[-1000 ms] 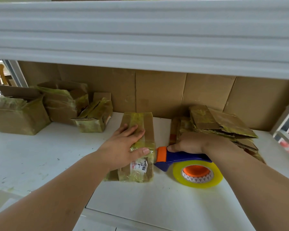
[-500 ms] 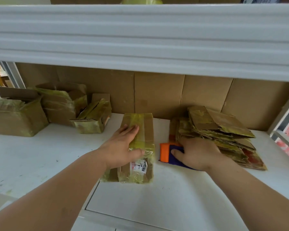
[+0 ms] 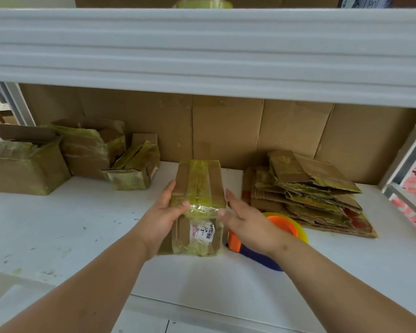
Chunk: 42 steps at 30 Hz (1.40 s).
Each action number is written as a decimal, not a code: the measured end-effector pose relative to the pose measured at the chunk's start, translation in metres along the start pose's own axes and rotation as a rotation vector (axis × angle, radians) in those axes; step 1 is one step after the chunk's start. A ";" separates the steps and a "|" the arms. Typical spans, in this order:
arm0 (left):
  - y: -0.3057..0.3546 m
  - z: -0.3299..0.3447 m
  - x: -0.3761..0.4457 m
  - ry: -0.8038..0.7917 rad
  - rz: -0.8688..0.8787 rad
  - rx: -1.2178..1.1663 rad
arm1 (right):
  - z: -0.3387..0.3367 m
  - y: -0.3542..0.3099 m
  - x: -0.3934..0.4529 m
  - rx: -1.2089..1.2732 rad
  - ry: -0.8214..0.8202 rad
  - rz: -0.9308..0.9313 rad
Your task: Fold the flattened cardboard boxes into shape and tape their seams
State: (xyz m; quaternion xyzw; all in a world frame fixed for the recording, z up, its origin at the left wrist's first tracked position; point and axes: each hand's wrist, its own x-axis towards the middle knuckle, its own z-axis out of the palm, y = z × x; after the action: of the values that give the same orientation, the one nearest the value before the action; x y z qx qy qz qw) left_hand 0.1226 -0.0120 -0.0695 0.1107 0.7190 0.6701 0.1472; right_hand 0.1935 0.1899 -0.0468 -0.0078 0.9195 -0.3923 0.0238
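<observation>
A small taped cardboard box (image 3: 198,188) with a white label on its near face stands on the white shelf (image 3: 58,224). My left hand (image 3: 165,213) holds its left side, thumb across the top front edge. My right hand (image 3: 245,219) lies flat against its right side with straight fingers. The tape dispenser (image 3: 287,227), orange and blue with a yellow roll, lies on the shelf just right of the box, partly under my right wrist. A stack of flattened boxes (image 3: 308,193) lies further right.
Three folded, taped boxes stand at the back left: a large one (image 3: 22,164), a middle one (image 3: 87,147) and a small one (image 3: 135,169). A cardboard sheet (image 3: 226,131) lines the back. A white upper shelf edge (image 3: 202,49) hangs low overhead.
My right hand let go of the tape dispenser, which now lies beside the box, and moved to the box's right side. My left hand shifted from the box's top to its left side.
</observation>
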 end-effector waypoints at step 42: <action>0.007 -0.038 -0.009 -0.037 0.231 0.894 | 0.041 0.009 0.021 -0.469 0.497 -0.478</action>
State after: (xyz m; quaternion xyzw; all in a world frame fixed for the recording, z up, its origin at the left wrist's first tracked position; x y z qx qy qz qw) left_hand 0.1169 -0.0498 -0.0593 0.2546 0.9177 0.3040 0.0223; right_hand 0.1749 0.1656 -0.0824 -0.1313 0.9340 -0.1567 -0.2931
